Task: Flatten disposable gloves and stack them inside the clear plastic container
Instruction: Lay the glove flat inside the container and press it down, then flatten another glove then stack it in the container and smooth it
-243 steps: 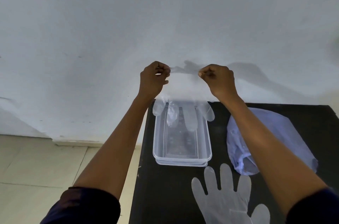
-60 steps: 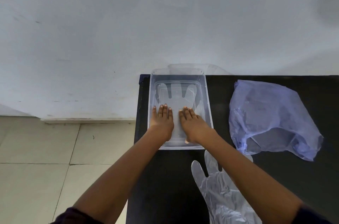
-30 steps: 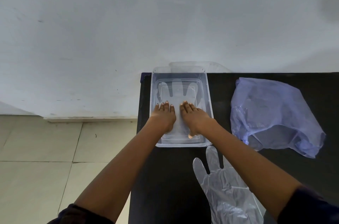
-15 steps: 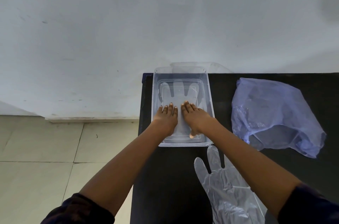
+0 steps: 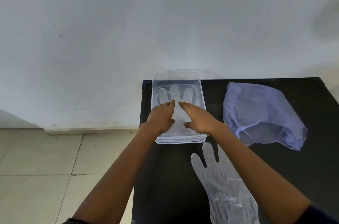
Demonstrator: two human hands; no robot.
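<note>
Both hands reach into the clear plastic container [image 5: 201,106] on a black table [image 5: 311,168]; the left hand [image 5: 161,117] and right hand [image 5: 199,119], fingers extended and gripping nothing, appear to press a clear disposable glove [image 5: 177,95] flat inside; a second glove [image 5: 220,183] lies under the right forearm; a blue plastic bag [image 5: 260,113] sits right of the right hand.
</note>
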